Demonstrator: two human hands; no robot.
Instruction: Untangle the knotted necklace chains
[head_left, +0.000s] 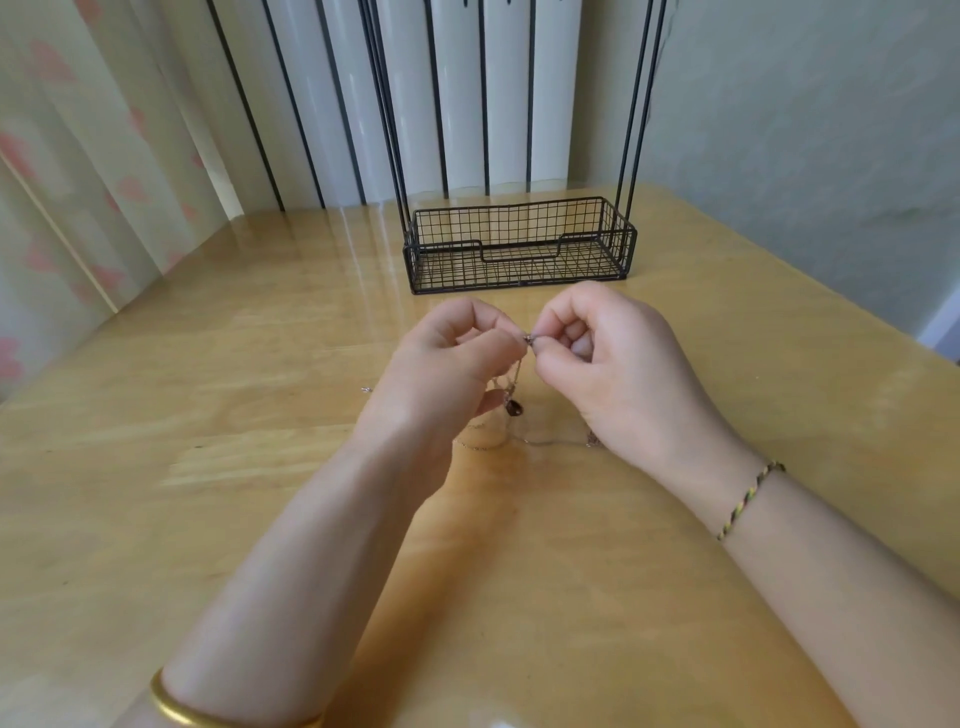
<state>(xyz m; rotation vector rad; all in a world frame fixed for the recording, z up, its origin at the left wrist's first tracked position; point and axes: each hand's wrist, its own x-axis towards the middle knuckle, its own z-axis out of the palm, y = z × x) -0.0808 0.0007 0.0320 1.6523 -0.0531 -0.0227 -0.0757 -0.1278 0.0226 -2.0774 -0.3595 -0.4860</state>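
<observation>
While its pendant (514, 409) dangled, the necklace chain (518, 371) was pinched by left hand (447, 364) and right hand (602, 358), seemingly at a clasp (529, 339).

A home room – floral curtain (78, 171), wooden table (208, 415).

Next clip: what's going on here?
A person at a wooden table is working on fine necklace chains. The left hand and right hand pinch them close together, just above the table, at what looks like a small clasp. A strand hangs down from there with a dark pendant, and more chain lies on the tabletop. A black wire basket stands behind, untouched.
</observation>
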